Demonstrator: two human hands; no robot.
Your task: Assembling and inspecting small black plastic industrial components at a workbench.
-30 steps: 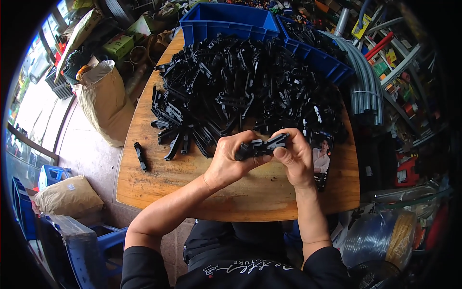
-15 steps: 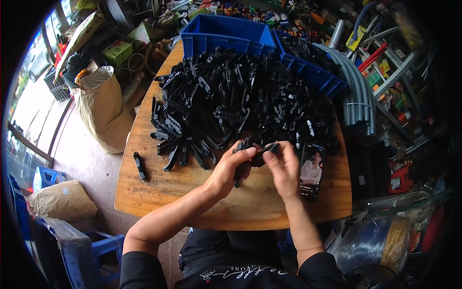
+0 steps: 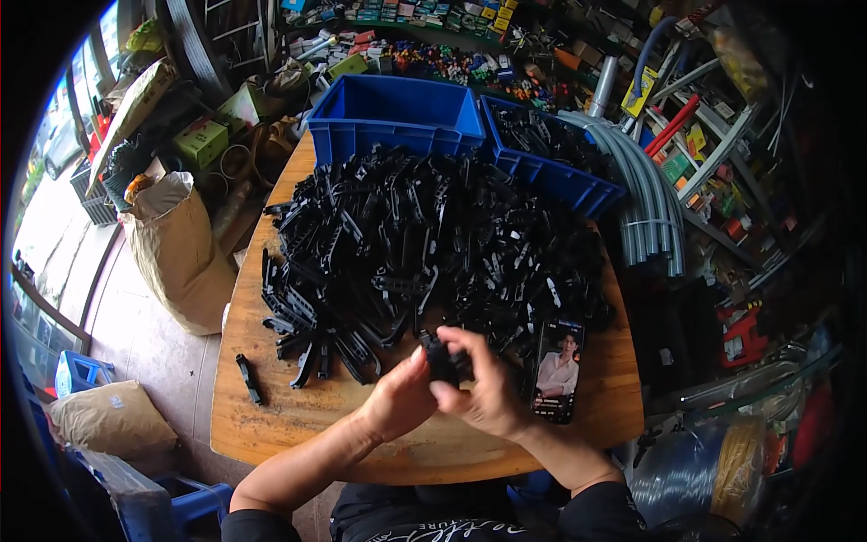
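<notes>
Near the front of the wooden table [image 3: 298, 443], my two hands are closed around a small cluster of black plastic parts [image 3: 444, 359]. My left hand [image 3: 397, 399] grips it from the left, thumb up against its side. On the other side, my right hand [image 3: 488, 390] curls its thumb and fingers about the cluster. My fingers partly hide its shape. Just beyond lies a large heap of black plastic parts [image 3: 388, 226], long and slotted. One loose black part [image 3: 248, 379] lies apart at the left. Right of my right hand is a phone [image 3: 557, 370] showing a picture of a person.
A blue bin [image 3: 393, 135] stands behind the heap. Beside it, a second blue bin [image 3: 555, 181] holds more black parts. Grey pipes [image 3: 641, 208] bend down at the right. A paper sack [image 3: 176, 257] and a blue stool [image 3: 185, 506] are on the left.
My hands have drawn closer together around the black parts, the right one turning inward. The view has tilted up, so the table and heap sit lower in the picture.
</notes>
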